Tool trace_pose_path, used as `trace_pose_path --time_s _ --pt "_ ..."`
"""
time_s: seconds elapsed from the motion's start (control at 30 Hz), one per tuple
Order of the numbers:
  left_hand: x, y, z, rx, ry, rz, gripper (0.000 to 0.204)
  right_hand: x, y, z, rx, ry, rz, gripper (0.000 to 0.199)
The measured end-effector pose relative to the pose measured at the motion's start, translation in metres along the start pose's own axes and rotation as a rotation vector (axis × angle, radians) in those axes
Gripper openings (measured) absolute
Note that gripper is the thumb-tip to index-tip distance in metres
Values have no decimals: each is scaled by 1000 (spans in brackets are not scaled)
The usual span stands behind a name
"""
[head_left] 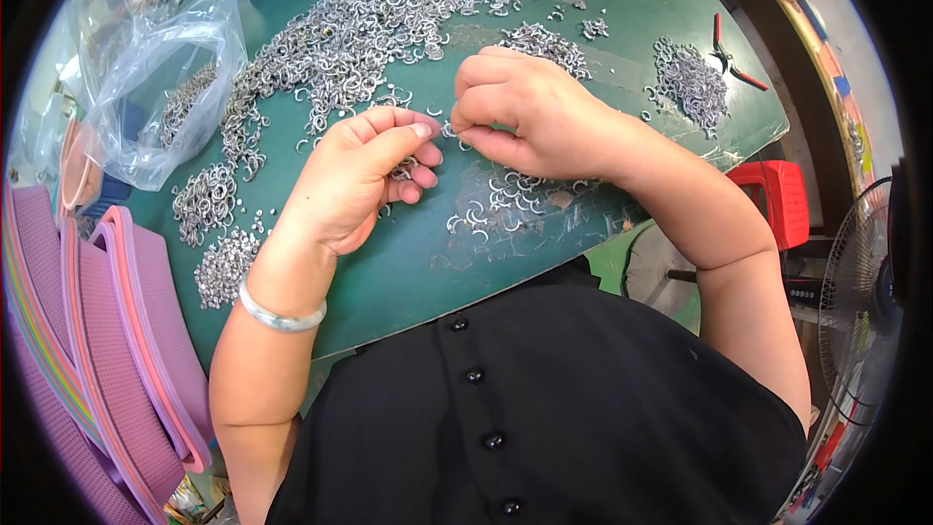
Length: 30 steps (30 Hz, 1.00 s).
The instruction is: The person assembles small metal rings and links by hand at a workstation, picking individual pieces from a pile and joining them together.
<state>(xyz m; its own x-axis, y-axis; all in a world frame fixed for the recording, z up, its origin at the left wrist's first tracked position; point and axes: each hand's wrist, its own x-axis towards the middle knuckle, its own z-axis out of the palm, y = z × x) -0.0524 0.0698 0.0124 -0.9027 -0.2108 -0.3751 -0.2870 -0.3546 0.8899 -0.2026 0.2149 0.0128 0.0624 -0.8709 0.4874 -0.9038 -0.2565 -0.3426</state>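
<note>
1. The left hand [364, 170] curled loosely around a few small silvery metal rings [403, 170], thumb pressed to forefinger.
2. The right hand [520, 107] pinched one tiny ring at its fingertips [465, 131], just beside the left thumb.
3. Open, C-shaped rings [501, 196] lay scattered on the smooth green desk [428, 262] below both hands.
4. A glinting heap of rings [350, 34] spread across the desk's far side, beside a crinkled clear plastic bag [160, 87].
5. Red-handled pliers [731, 56] rested near a smaller pile [692, 83].
</note>
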Motion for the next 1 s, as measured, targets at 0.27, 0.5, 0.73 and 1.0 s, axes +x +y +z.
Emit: trace_pose_path --time_s 0.27,0.5,0.73,1.0 --pt "3 -4 1 -6 20 68 10 0 7 -5 82 34 87 5" --pt "4 -4 -4 -154 -26 66 9 -10 11 -3 -67 -147 172 7" --pt "3 -1 -7 -232 -69 59 11 -12 11 0 -131 -138 157 5" --pt "5 -3 -7 -220 -70 35 15 -12 13 3 -133 -112 135 4"
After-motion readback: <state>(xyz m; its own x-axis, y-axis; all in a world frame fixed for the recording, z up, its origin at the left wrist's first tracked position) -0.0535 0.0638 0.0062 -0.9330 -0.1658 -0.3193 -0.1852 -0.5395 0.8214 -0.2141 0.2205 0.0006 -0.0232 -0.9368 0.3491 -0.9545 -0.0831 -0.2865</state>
